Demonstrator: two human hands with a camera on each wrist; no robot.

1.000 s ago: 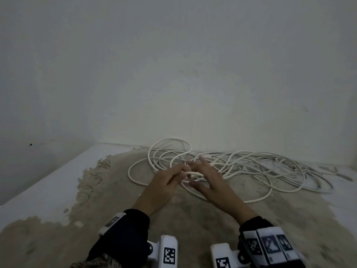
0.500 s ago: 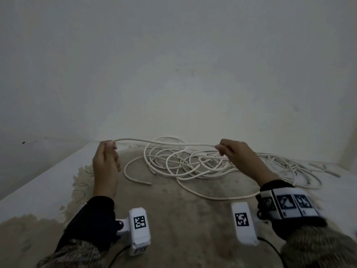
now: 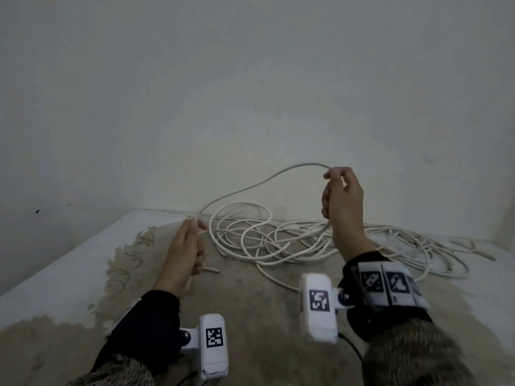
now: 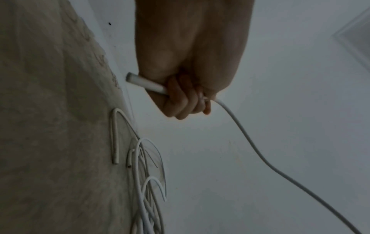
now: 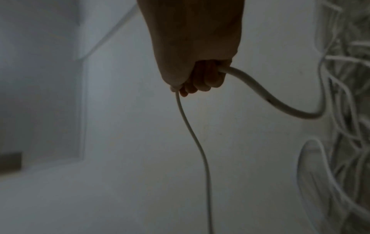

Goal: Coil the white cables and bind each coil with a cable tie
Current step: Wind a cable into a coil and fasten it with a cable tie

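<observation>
A tangle of white cables [image 3: 278,240] lies on the stained floor by the wall. My left hand [image 3: 189,246] is low at the left of the heap and grips one white cable [image 4: 250,142] near its cut end [image 4: 132,78], which sticks out of the fist. From there the cable arches up to my right hand [image 3: 338,190], raised above the heap, which grips it higher up [image 5: 260,88]; below that hand it drops back into the tangle [image 5: 344,110]. I see no cable tie.
A wall [image 3: 250,93] stands directly behind the heap. The floor [image 3: 250,316] is brown and stained in the middle, with pale borders at left and right. Loose cable ends [image 3: 471,246] lie at the far right, and a short cut piece [image 3: 211,270] beside my left hand.
My right hand has risen well above the heap, lifting the cable into an arch. My left hand has dropped lower and moved right, toward the heap, still holding the cable end.
</observation>
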